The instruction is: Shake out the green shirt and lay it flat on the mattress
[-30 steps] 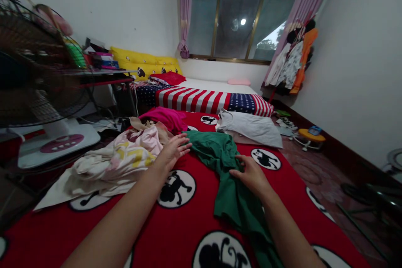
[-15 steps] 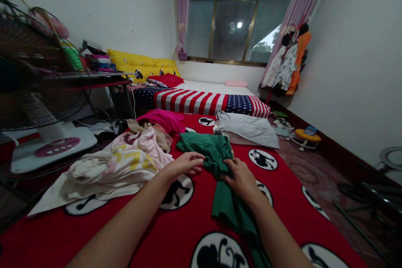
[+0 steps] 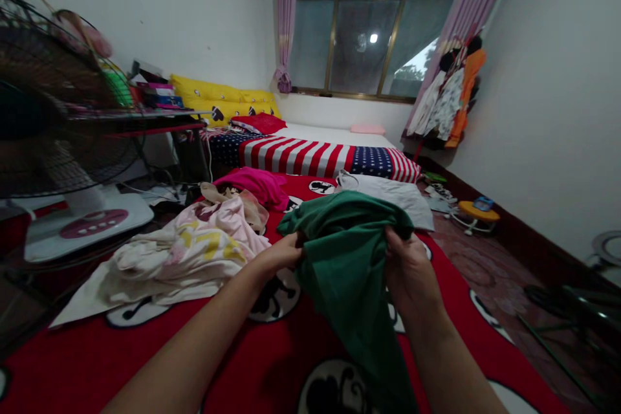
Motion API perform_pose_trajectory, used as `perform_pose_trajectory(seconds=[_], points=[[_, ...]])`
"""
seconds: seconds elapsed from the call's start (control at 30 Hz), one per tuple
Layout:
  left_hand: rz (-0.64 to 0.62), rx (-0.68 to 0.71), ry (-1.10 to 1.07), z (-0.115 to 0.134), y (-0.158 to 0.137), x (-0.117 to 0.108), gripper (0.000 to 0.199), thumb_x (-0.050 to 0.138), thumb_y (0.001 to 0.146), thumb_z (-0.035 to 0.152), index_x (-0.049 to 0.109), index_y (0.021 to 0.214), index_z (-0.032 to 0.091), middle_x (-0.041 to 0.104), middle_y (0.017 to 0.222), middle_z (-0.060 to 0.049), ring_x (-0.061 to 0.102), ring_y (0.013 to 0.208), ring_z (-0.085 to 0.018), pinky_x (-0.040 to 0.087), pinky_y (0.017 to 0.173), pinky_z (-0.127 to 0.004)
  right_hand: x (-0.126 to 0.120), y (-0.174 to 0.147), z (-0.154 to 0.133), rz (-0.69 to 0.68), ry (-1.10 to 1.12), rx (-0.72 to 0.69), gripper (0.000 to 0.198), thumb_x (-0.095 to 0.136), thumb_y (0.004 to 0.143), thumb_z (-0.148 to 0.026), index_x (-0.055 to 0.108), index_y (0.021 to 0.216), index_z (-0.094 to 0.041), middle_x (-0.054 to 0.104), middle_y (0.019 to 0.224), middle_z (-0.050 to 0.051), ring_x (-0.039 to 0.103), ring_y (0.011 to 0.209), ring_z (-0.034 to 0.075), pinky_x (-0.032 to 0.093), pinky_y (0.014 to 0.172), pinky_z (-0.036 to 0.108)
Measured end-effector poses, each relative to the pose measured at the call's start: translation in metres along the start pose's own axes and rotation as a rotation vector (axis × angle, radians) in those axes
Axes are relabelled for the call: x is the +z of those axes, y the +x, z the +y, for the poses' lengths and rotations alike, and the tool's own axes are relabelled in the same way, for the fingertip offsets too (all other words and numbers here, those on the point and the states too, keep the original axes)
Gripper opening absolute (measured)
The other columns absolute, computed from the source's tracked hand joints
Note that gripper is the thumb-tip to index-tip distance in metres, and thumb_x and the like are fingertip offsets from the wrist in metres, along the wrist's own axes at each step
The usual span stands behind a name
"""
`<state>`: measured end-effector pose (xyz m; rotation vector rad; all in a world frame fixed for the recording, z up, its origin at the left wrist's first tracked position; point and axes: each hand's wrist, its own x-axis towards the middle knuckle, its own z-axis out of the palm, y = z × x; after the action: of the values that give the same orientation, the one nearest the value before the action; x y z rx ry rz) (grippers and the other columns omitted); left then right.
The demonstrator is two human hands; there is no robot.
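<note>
At the left edge, the pedestal fan (image 3: 63, 116) stands beside a rumpled cream-and-pink clothes pile (image 3: 194, 255), which overlaps the left border of the red printed blanket (image 3: 242, 362). Below the pile, at lower left, blanket shows on the outer side of the left forearm, seemingly the widest room for moving. Near the centre, the left hand (image 3: 282, 253), reaching over the cloth a moment ago, now pinches the green garment (image 3: 347, 252). That garment, lying on the blanket half a second earlier, is now gathered up between both hands, its lower part trailing toward the bottom edge; the handling thus seems to have passed from reaching to a two-handed hold. Right of centre, the right hand (image 3: 412, 265) grips its other side. Just behind lies the light-grey garment (image 3: 412, 197), leaving little room there; the blanket's right edge slants down toward the lower right, with tiled floor (image 3: 466, 259) beyond.
</note>
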<state>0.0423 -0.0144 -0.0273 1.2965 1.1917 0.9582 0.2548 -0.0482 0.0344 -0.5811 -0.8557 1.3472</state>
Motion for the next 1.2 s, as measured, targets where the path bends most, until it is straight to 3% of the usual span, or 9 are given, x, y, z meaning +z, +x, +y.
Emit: perform_pose_trajectory(seconds=[0.13, 0.33, 0.53, 0.67, 0.77, 0.87, 1.0, 1.1, 1.2], points=[[-0.233, 0.100, -0.327, 0.008, -0.011, 0.020, 0.064, 0.077, 0.071, 0.035, 0.051, 0.129, 0.026, 0.062, 0.123, -0.008, 0.061, 0.105, -0.024, 0.052, 0.076, -0.030, 0.005, 0.001, -0.002, 0.170, 0.183, 0.022, 0.026, 0.074, 0.071, -0.026, 0.065, 0.094, -0.020, 0.073, 0.086, 0.001, 0.069, 0.082, 0.017, 0.054, 0.082, 0.034], [-0.413, -0.074, -0.379, 0.025, -0.021, 0.013, 0.060, 0.081, 0.065, 0.026, 0.057, 0.120, 0.020, 0.061, 0.076, 0.001, 0.050, 0.047, -0.004, 0.033, 0.041, -0.013, -0.004, 0.012, -0.012, 0.210, 0.158, -0.100, 0.024, 0.070, 0.070, -0.020, 0.065, 0.094, -0.019, 0.072, 0.085, 0.000, 0.069, 0.080, 0.016, 0.056, 0.079, 0.032], [-0.050, 0.069, -0.290, 0.056, -0.032, -0.042, 0.032, 0.073, 0.068, 0.022, 0.068, 0.098, 0.013, 0.068, 0.083, -0.004, 0.061, 0.064, -0.011, 0.048, 0.056, -0.018, -0.040, 0.022, -0.038, 0.196, -0.482, -0.130, 0.029, 0.080, 0.059, -0.023, 0.062, 0.082, -0.018, 0.061, 0.054, -0.005, 0.056, 0.043, 0.011, 0.043, 0.038, 0.019], [0.175, 0.247, -0.464, 0.075, -0.041, -0.060, 0.036, 0.066, 0.073, 0.023, 0.065, 0.108, 0.014, 0.070, 0.096, -0.006, 0.067, 0.080, -0.017, 0.054, 0.071, -0.024, -0.040, 0.019, -0.052, 0.176, -0.380, -0.153, 0.027, 0.076, 0.063, -0.029, 0.056, 0.078, -0.018, 0.062, 0.054, -0.003, 0.050, 0.037, 0.008, 0.038, 0.034, 0.017], [0.257, 0.307, -0.529, 0.075, -0.041, -0.055, 0.055, 0.063, 0.081, 0.035, 0.049, 0.132, 0.022, 0.067, 0.111, -0.007, 0.067, 0.092, -0.020, 0.054, 0.076, -0.028, -0.035, 0.021, -0.045, 0.163, -0.266, -0.208, 0.049, 0.077, 0.061, -0.028, 0.053, 0.103, -0.023, 0.069, 0.077, 0.000, 0.066, 0.057, 0.014, 0.051, 0.050, 0.021], [0.267, 0.266, -0.358, 0.060, -0.032, -0.045, 0.088, 0.071, 0.075, 0.045, 0.023, 0.148, 0.030, 0.052, 0.137, -0.012, 0.062, 0.108, -0.023, 0.053, 0.082, -0.030, -0.041, 0.028, -0.023, 0.137, -0.404, -0.258, 0.085, 0.078, 0.061, -0.032, 0.032, 0.133, -0.032, 0.065, 0.109, 0.005, 0.069, 0.085, 0.018, 0.055, 0.072, 0.030], [0.219, 0.040, 0.191, 0.030, -0.013, -0.047, 0.113, 0.084, 0.057, 0.039, 0.023, 0.149, 0.017, 0.053, 0.132, -0.023, 0.060, 0.110, -0.030, 0.049, 0.086, -0.035, -0.053, 0.029, 0.010, -0.117, -1.011, -0.107, 0.071, 0.073, 0.066, -0.033, 0.046, 0.131, -0.024, 0.060, 0.116, 0.010, 0.064, 0.079, 0.016, 0.051, 0.071, 0.031], [0.228, 0.083, 0.612, 0.014, -0.004, -0.056, 0.091, 0.083, 0.052, 0.038, 0.051, 0.133, 0.009, 0.068, 0.105, -0.018, 0.063, 0.098, -0.033, 0.048, 0.083, -0.037, -0.050, 0.016, 0.029, -0.415, -1.327, 0.004, 0.078, 0.074, 0.063, -0.024, 0.044, 0.136, -0.027, 0.060, 0.113, 0.006, 0.060, 0.070, 0.013, 0.047, 0.067, 0.027], [0.208, 0.140, 0.802, 0.005, -0.002, -0.059, 0.044, 0.080, 0.052, 0.036, 0.071, 0.091, 0.016, 0.070, 0.084, -0.010, 0.064, 0.085, -0.030, 0.046, 0.073, -0.032, -0.037, 0.000, 0.046, -0.564, -1.598, -0.039, 0.083, 0.074, 0.061, -0.022, 0.044, 0.137, -0.032, 0.057, 0.115, 0.006, 0.062, 0.081, 0.018, 0.044, 0.070, 0.027]])
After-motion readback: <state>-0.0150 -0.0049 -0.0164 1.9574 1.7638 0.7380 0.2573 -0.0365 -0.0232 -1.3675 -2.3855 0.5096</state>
